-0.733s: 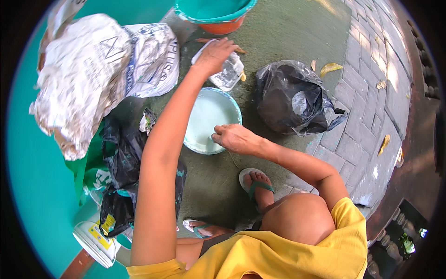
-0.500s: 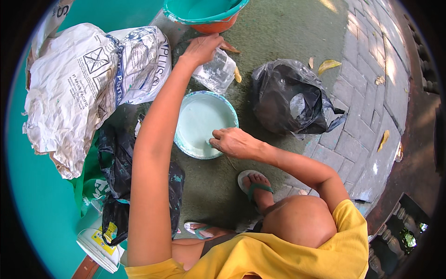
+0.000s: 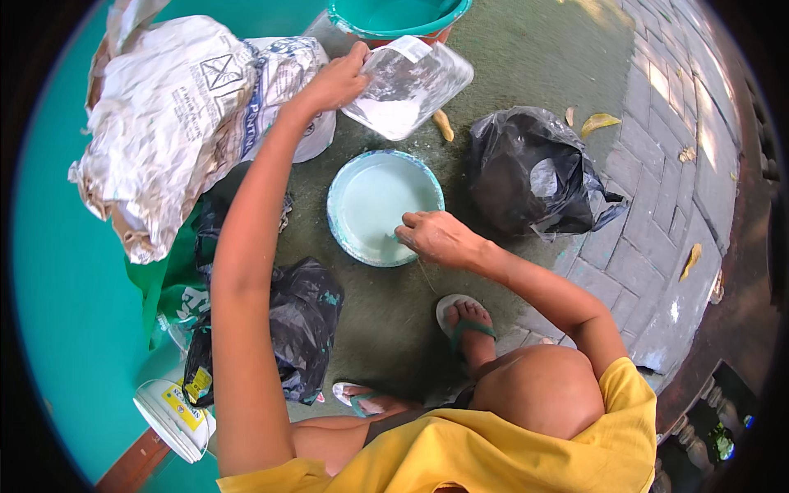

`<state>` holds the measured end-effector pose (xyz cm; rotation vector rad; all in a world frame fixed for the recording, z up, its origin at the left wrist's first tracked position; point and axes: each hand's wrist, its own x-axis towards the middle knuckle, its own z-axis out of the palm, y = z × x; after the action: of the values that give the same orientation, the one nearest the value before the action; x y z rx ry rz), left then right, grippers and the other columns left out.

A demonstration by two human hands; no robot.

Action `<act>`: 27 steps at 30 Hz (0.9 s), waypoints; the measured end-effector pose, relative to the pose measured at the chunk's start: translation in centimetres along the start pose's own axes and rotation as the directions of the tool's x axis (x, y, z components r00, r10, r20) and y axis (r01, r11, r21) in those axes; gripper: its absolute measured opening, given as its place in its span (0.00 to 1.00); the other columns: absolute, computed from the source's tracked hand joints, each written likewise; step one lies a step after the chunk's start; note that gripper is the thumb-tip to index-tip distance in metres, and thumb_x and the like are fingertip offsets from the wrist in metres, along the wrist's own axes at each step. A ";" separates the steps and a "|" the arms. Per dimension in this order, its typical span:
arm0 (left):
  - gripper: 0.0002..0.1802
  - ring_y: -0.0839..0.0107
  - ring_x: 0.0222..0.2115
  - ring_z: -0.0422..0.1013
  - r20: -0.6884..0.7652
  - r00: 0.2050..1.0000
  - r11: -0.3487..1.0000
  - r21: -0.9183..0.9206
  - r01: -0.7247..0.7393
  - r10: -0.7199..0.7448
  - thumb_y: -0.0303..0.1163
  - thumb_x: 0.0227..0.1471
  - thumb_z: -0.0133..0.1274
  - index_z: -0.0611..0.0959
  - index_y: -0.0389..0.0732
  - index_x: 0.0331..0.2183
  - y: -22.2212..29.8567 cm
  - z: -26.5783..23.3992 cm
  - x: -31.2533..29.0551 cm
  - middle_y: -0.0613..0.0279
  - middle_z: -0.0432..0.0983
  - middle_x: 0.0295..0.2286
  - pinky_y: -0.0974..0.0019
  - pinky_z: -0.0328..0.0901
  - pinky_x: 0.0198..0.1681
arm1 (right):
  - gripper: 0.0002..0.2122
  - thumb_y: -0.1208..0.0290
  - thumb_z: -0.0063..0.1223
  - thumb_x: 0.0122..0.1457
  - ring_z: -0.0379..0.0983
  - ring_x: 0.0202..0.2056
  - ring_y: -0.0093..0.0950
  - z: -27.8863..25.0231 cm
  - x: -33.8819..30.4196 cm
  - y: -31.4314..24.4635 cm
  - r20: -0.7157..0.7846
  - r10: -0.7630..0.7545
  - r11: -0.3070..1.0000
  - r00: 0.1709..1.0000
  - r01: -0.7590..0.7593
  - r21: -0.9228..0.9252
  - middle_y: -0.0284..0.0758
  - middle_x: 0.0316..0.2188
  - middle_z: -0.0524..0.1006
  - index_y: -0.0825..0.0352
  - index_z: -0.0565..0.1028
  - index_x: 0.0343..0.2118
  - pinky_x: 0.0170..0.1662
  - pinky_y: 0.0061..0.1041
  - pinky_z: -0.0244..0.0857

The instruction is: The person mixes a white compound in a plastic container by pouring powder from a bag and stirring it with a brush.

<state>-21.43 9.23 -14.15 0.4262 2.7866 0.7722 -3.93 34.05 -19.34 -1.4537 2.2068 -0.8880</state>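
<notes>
In my left hand [image 3: 337, 80] is a clear plastic tub [image 3: 423, 86], gripped by its edge and tilted. White powder or residue shows inside it. Just below the tub, a round basin [image 3: 331, 215] with a paint-smeared rim stands on the ground, holding pale green-white liquid. My right hand [image 3: 444, 238] hangs over the basin's right side with its fingers pinched together near the liquid. Whatever it may hold is too small or hidden to name.
A teal-lined orange bucket [image 3: 448, 34] stands beyond the tub. Crumpled paper sacks [image 3: 173, 107] lie at left, above a black plastic bag [image 3: 304, 316] and a white pail [image 3: 173, 419]. Another black bag [image 3: 514, 164] sits right of the basin, near grey pavers [image 3: 629, 238].
My left hand has lifted the clear tub off the ground beside the bucket and tilted it toward the basin. My right hand stays over the basin. The whole view has shifted slightly.
</notes>
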 end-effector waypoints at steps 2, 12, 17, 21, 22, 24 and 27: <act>0.21 0.45 0.38 0.68 -0.046 0.995 0.995 -0.045 0.088 -0.090 0.39 0.53 0.47 0.61 0.37 0.43 2.0 0.6 -2.5 0.40 0.70 0.36 0.54 0.61 0.43 | 0.06 0.77 0.47 0.50 0.73 0.32 0.44 0.4 -0.4 0.3 -0.026 0.018 1.000 1.000 -0.018 -0.012 0.44 0.30 0.71 0.70 0.70 0.31 0.35 0.38 0.69; 0.24 0.51 0.40 0.73 -0.314 0.752 0.765 -0.529 0.369 -0.580 0.31 0.48 0.49 0.67 0.32 0.47 7.0 5.6 -21.0 0.41 0.75 0.37 0.59 0.63 0.45 | 0.06 0.71 0.46 0.57 0.72 0.32 0.43 1.2 -1.0 -1.5 0.010 0.112 0.994 0.994 -0.111 -0.015 0.43 0.29 0.71 0.69 0.70 0.33 0.34 0.39 0.68; 0.25 0.49 0.46 0.69 -0.360 0.552 0.591 -0.740 0.321 -0.752 0.29 0.53 0.41 0.67 0.33 0.52 7.8 7.9 -26.5 0.40 0.71 0.44 0.58 0.60 0.49 | 0.06 0.74 0.48 0.55 0.72 0.30 0.43 1.1 -1.4 -1.7 -0.069 0.103 0.993 0.992 -0.106 -0.043 0.43 0.28 0.71 0.69 0.69 0.34 0.33 0.39 0.68; 0.36 0.41 0.53 0.59 -0.400 0.463 0.603 -0.633 0.486 -0.791 0.50 0.62 0.32 0.50 0.31 0.58 10.6 8.6 -26.8 0.32 0.59 0.52 0.53 0.52 0.55 | 0.04 0.76 0.47 0.56 0.72 0.30 0.43 0.6 -1.1 -0.9 -0.097 0.146 0.985 0.985 -0.153 -0.077 0.43 0.28 0.71 0.70 0.67 0.32 0.31 0.39 0.68; 0.39 0.41 0.53 0.59 -0.394 0.461 0.594 -0.657 0.464 -0.795 0.54 0.62 0.29 0.49 0.31 0.59 10.6 8.9 -26.8 0.31 0.59 0.52 0.52 0.53 0.55 | 0.04 0.76 0.46 0.56 0.72 0.30 0.44 0.4 -1.1 -0.7 -0.097 0.159 0.982 0.982 -0.167 -0.084 0.43 0.28 0.71 0.70 0.67 0.32 0.31 0.39 0.68; 0.40 0.42 0.52 0.60 -0.402 0.364 0.537 -0.717 0.445 -0.840 0.56 0.61 0.28 0.48 0.30 0.59 10.6 9.3 -26.8 0.31 0.60 0.51 0.52 0.53 0.55 | 0.03 0.76 0.46 0.56 0.72 0.29 0.44 0.4 -1.0 -0.6 -0.119 0.143 0.986 0.983 -0.152 -0.073 0.43 0.28 0.71 0.70 0.67 0.31 0.31 0.40 0.67; 0.42 0.43 0.52 0.61 -0.396 0.440 0.558 -0.755 0.344 -0.806 0.58 0.61 0.28 0.48 0.30 0.58 11.3 9.6 -26.3 0.31 0.60 0.51 0.53 0.53 0.54 | 0.04 0.76 0.45 0.56 0.72 0.29 0.45 0.3 -1.3 -0.1 -0.127 0.142 0.984 0.982 -0.153 -0.088 0.44 0.28 0.70 0.70 0.67 0.32 0.31 0.40 0.67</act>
<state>8.36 14.25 -12.74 -1.2528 2.6568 1.7591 -3.09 35.14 -19.56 -1.2876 2.4416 -0.8491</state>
